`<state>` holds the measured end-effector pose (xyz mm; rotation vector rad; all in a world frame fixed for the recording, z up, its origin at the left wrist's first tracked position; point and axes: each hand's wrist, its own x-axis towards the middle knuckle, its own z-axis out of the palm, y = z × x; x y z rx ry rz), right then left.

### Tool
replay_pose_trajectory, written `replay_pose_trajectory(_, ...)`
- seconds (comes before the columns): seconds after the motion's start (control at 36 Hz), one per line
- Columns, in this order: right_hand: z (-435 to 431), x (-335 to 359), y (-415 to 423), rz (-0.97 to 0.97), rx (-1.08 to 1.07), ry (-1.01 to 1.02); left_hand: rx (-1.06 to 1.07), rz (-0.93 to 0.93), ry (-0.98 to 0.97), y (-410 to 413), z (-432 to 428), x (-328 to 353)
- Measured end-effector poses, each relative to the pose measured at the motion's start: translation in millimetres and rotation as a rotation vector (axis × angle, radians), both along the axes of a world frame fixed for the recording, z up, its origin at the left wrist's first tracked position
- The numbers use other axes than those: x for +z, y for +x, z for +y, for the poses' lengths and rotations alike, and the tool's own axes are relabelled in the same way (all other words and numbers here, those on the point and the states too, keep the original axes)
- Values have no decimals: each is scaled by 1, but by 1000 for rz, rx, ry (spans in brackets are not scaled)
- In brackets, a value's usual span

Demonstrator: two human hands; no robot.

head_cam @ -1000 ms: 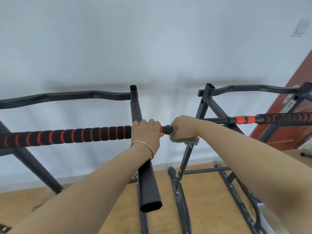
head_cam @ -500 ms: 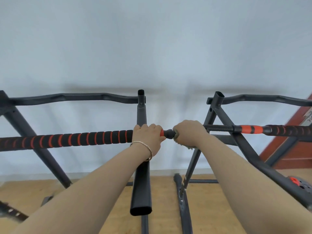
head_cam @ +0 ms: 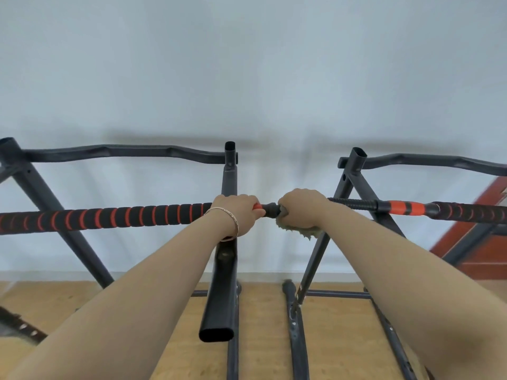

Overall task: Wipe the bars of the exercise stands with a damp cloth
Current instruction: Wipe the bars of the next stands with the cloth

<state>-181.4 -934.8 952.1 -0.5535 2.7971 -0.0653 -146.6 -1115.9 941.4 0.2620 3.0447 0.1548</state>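
Note:
A long bar (head_cam: 115, 218) with black and orange foam grip runs across the view at chest height. My left hand (head_cam: 237, 212), with a thin bracelet on the wrist, grips the bar's foam near its orange end. Right beside it, my right hand (head_cam: 300, 208) holds a pale green cloth (head_cam: 299, 231) wrapped around the bar's bare black middle section. A corner of the cloth hangs below my fist. To the right the bar continues as a ribbed black rod with an orange collar (head_cam: 399, 208). Two dark metal stands (head_cam: 230, 171) (head_cam: 354, 171) rise behind the bar.
A white wall fills the background. Below lies a wooden floor (head_cam: 263, 338) with the stands' base rails (head_cam: 295, 325) on it. A black tube (head_cam: 219, 305) slants toward me under my left arm. A red-brown door (head_cam: 482, 248) is at the right edge.
The view has shifted left and down slightly, so more of the left stand shows. Both hands stay on the bar; more of the cloth now hangs below my right fist.

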Motion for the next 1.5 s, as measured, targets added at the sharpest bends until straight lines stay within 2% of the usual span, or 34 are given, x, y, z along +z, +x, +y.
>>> replay_pose_trajectory(0.08, 0, 13, -3, -244, -28, -80, 1, -26, 7, -2, -1, 1)
replay_pose_trajectory(0.22, 1, 24, -14, -437, 43, -48, -22, -3, -11, 0, -1, 2)
replay_pose_trajectory(0.28, 3, 27, -19, -439, 87, -21, -37, 28, 57, 0, -5, 5)
replay_pose_trajectory(0.39, 14, 31, -30, -278, 105, -59, -14, 102, 331, -2, -21, 10)
replay_pose_trajectory(0.44, 21, 33, -34, -228, 59, -178, 24, 216, 238, 0, -31, 10)
replay_pose_trajectory(0.5, 20, 36, -36, -151, 3, -348, 58, 313, -11, 3, -40, 10)
replay_pose_trajectory(0.56, 8, 37, -33, -44, -18, -545, 69, 316, -216, 8, -50, 10)
replay_pose_trajectory(0.61, -7, 38, -22, -5, 10, -656, 45, 232, -356, 10, -58, 7)
replay_pose_trajectory(0.67, -21, 37, -6, -108, 77, -572, 57, 131, -376, 12, -62, 4)
replay_pose_trajectory(0.72, -32, 28, 8, -202, 151, -391, 46, 129, -405, 13, -64, 2)
replay_pose_trajectory(0.75, -36, 20, 10, -167, 193, -309, 26, 141, -422, 14, -63, 3)
replay_pose_trajectory(0.81, -40, 1, 8, 25, 278, -192, 22, 151, -435, 13, -62, 2)
replay_pose_trajectory(0.89, -38, -25, -3, 538, 529, -124, 27, 140, -423, 10, -62, 4)
replay_pose_trajectory(0.94, -35, -36, -5, 749, 651, -249, 11, 142, -420, 9, -63, 4)
replay_pose_trajectory(1.06, -40, -41, 3, 882, 663, -443, 2, 148, -411, 8, -65, 3)
replay_pose_trajectory(1.11, -45, -32, 14, 693, 433, -637, 5, 166, -419, 9, -65, 2)
replay_pose_trajectory(1.17, -45, -16, 22, 336, 129, -889, 0, 186, -425, 10, -65, 2)
replay_pose_trajectory(1.22, -41, -3, 26, 71, -66, -1057, -6, 189, -423, 10, -65, 2)
replay_pose_trajectory(1.28, -37, 3, 26, 59, -113, -1103, -5, 189, -420, 10, -65, 2)
replay_pose_trajectory(1.33, -32, -2, 20, 193, -23, -983, -4, 192, -421, 10, -65, 2)
replay_pose_trajectory(1.42, -31, -9, 10, 107, 113, -587, -10, 189, -398, 8, -58, 6)
replay_pose_trajectory(1.47, -32, -13, 3, 150, 198, -304, -20, 180, -376, 7, -54, 8)
replay_pose_trajectory(1.5, -32, -13, 2, 188, 231, -239, -23, 181, -369, 6, -53, 8)
